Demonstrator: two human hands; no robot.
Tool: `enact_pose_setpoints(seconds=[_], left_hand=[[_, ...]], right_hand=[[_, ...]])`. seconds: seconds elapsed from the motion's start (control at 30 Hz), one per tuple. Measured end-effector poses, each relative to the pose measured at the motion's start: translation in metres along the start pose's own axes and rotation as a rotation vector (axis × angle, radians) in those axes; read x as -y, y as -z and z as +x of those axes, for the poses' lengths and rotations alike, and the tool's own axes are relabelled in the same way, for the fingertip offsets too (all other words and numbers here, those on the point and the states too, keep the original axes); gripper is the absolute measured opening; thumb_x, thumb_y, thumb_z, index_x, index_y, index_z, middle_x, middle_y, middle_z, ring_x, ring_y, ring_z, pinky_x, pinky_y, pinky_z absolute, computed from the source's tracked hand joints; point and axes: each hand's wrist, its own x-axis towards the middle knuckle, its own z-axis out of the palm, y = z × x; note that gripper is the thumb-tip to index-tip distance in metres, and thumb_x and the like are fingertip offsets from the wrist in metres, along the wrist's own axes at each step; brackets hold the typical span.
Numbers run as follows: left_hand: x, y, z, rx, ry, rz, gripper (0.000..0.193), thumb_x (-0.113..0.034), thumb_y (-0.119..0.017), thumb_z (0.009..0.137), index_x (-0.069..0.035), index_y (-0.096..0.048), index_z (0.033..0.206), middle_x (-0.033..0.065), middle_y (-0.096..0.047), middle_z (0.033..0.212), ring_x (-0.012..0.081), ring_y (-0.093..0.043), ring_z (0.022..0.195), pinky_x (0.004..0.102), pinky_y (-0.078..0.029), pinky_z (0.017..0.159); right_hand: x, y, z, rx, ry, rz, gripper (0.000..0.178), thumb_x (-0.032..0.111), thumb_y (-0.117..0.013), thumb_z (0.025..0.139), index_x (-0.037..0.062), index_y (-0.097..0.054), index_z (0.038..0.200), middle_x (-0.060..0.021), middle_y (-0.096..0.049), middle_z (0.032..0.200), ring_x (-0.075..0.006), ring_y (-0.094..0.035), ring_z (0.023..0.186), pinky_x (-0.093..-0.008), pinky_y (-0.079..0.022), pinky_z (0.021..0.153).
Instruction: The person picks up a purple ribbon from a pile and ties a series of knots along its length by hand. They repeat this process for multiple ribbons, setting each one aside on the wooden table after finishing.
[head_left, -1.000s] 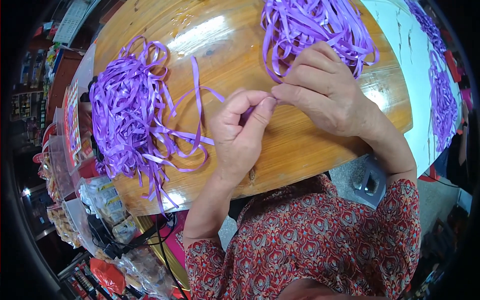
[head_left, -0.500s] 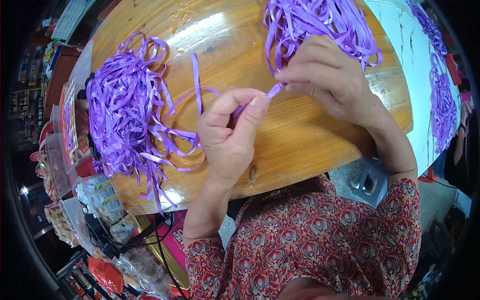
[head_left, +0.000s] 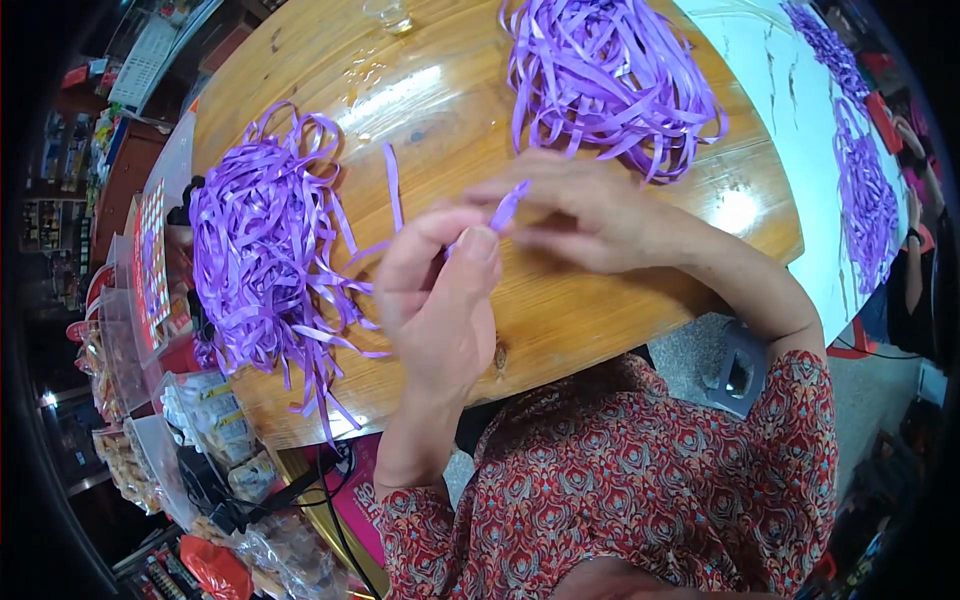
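Both hands have lifted higher above the round varnished wooden table [head_left: 600,330]. Left hand [head_left: 435,300] and right hand [head_left: 585,215] pinch one thin purple plastic strip [head_left: 508,206] over the table's middle; fingers hide most of it. Loose purple strip heaps lie left [head_left: 265,260] and behind [head_left: 610,80]; motion blurs the right fingertips.

On the worktop [head_left: 620,330] two heaps of ribbon strips lie well apart: one heap [head_left: 265,255] at the person's left, near the worktop's left edge, the other heap [head_left: 610,80] farther back and to the right. Between them, above the worktop's middle, the left hand [head_left: 435,300] and the right hand [head_left: 590,215] meet on a single ribbon strip [head_left: 508,208]. A small glass [head_left: 388,14] stands at the far edge. Packets [head_left: 215,420] sit below the worktop's left edge.
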Motion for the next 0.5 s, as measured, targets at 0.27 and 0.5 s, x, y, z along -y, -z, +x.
enact_pose_setpoints(seconds=[0.27,0.5], left_hand=[[-0.056,-0.012,0.009,0.251,-0.122,-0.202,0.017,-0.017,-0.05,0.093,-0.001,-0.056,0.097,0.0005,-0.044,0.072,0.0086,-0.034,0.053,0.0249,-0.026,0.05],[-0.1,0.038,0.008,0.04,-0.259,-0.307,0.019,-0.019,-0.045,0.096,-0.002,-0.055,0.094,-0.0034,-0.029,0.065,0.008,-0.024,0.052,0.0243,-0.023,0.049]], right_hand=[[0.027,-0.029,0.02,0.261,0.111,0.485,0.02,0.01,-0.064,0.081,0.0037,-0.062,0.101,-0.0105,-0.063,0.089,-0.0251,-0.06,0.085,-0.0352,-0.046,0.073],[0.02,0.027,0.002,0.135,-0.383,0.594,0.017,0.005,-0.061,0.084,0.0005,-0.065,0.099,-0.0044,-0.065,0.084,-0.01,-0.06,0.078,-0.0238,-0.047,0.07]])
